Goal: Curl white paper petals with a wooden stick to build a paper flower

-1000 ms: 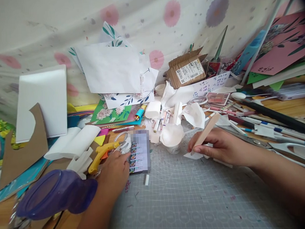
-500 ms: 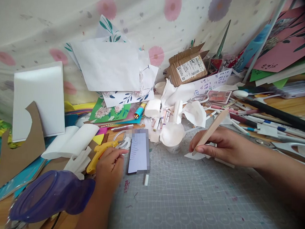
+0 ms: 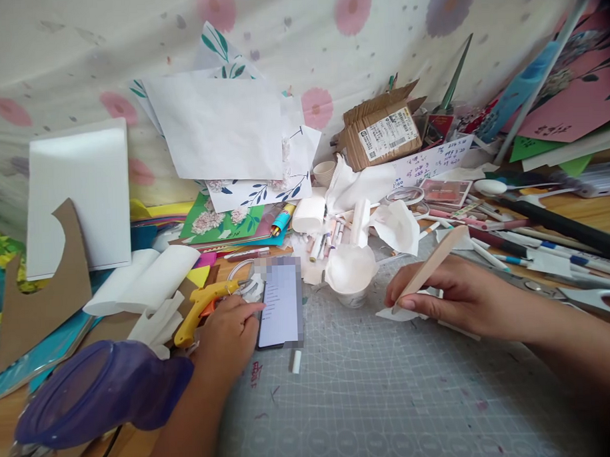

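A flat wooden stick (image 3: pixel 431 264) is pinched in my right hand (image 3: pixel 442 294), its lower tip over a scrap of white paper (image 3: pixel 395 314) on the grey cutting mat (image 3: pixel 360 380). My left hand (image 3: pixel 231 331) is at the left edge of a phone (image 3: pixel 282 306) with a lit, partly blurred screen; the index finger reaches out to the screen's edge and the other fingers curl loosely. Between the hands stands a paper cup (image 3: pixel 351 280) with white material in it. A small white piece (image 3: pixel 296 362) lies below the phone.
A yellow glue gun (image 3: pixel 200 312) and a purple object (image 3: pixel 100 392) lie left of the phone. Behind are markers, white paper pieces and a cardboard box (image 3: pixel 381 129). Scissors (image 3: pixel 587 297) and pens lie at the right, white boards and papers at the back left.
My left hand has moved right and up, its index finger now reaching the phone's screen edge. My right hand still holds the stick, now tilted a little more. The view has shifted slightly.
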The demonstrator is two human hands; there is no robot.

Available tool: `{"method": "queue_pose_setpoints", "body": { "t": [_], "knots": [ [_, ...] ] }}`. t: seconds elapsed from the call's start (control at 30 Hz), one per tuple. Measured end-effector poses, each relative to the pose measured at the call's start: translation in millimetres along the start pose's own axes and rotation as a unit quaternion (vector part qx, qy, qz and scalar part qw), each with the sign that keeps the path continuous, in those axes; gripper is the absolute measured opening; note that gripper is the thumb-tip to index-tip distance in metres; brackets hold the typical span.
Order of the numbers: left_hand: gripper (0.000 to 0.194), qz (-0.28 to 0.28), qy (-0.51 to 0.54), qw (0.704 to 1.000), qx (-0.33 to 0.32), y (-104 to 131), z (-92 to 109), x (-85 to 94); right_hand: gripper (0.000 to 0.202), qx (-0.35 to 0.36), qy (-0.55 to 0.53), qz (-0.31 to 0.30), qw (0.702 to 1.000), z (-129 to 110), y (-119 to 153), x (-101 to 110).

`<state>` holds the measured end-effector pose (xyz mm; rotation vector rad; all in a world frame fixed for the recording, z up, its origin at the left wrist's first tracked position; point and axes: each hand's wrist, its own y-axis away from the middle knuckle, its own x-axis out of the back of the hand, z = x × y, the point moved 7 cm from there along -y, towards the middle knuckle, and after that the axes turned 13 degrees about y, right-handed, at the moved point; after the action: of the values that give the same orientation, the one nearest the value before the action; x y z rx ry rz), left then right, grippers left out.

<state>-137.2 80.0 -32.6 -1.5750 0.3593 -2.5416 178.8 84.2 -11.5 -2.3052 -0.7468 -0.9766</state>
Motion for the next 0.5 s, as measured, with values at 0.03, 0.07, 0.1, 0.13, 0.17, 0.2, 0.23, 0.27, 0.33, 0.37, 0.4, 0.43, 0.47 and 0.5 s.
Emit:
{"method": "queue_pose_setpoints", "body": {
  "t": [0.03, 0.07, 0.1, 0.13, 0.17, 0.2, 0.23, 0.27, 0.33, 0.37, 0.4, 0.43, 0.47, 0.5],
  "knots": [
    [0.037, -0.006, 0.01, 1.0, -0.012, 1, 3, -0.9, 0.03, 0.002, 0.0, 0.001, 1.0, 0, 0, 0],
    [0.037, -0.006, 0.027, 0.999, -0.029, 2, 6, -1.0, 0.031, 0.006, 0.0, 0.004, 1.0, 0, 1, 0],
    [0.037, 0.0, 0.048, 0.998, -0.048, 2, 9, -0.1, 0.03, 0.01, -0.002, 0.007, 1.0, 1, 1, 0],
    [0.037, 0.012, 0.07, 0.995, -0.066, 3, 11, 1.7, 0.03, 0.013, -0.004, 0.009, 1.0, 1, 1, 0],
    [0.037, 0.025, 0.087, 0.993, -0.08, 4, 12, 3.9, 0.029, 0.015, -0.004, 0.011, 1.0, 1, 1, 0],
    [0.037, 0.04, 0.097, 0.991, -0.087, 5, 12, 6.2, 0.029, 0.016, -0.005, 0.013, 1.0, 2, 1, -1],
    [0.036, 0.052, 0.098, 0.99, -0.088, 5, 9, 8.0, 0.029, 0.016, -0.004, 0.013, 1.0, 2, 1, -1],
    [0.035, 0.06, 0.093, 0.99, -0.082, 5, 6, 9.1, 0.029, 0.016, -0.004, 0.013, 1.0, 2, 1, -1],
    [0.034, 0.067, 0.076, 0.993, -0.067, 4, 0, 10.0, 0.029, 0.017, -0.004, 0.013, 1.0, 2, 1, -1],
    [0.034, 0.072, 0.067, 0.994, -0.058, 4, -2, 10.4, 0.029, 0.018, -0.005, 0.013, 1.0, 2, 1, -1],
    [0.036, 0.074, 0.053, 0.995, -0.044, 4, -5, 10.4, 0.029, 0.017, -0.005, 0.012, 1.0, 2, 1, -1],
    [0.037, 0.073, 0.036, 0.996, -0.028, 3, -8, 9.5, 0.029, 0.015, -0.005, 0.012, 1.0, 3, 1, -1],
    [0.039, 0.068, 0.018, 0.997, -0.013, 2, -10, 8.2, 0.029, 0.012, -0.005, 0.01, 1.0, 3, 2, -1],
    [0.04, 0.061, 0.001, 0.998, 0.0, 1, -12, 6.5, 0.029, 0.009, -0.005, 0.009, 1.0, 4, 2, -1]
  ]
}}
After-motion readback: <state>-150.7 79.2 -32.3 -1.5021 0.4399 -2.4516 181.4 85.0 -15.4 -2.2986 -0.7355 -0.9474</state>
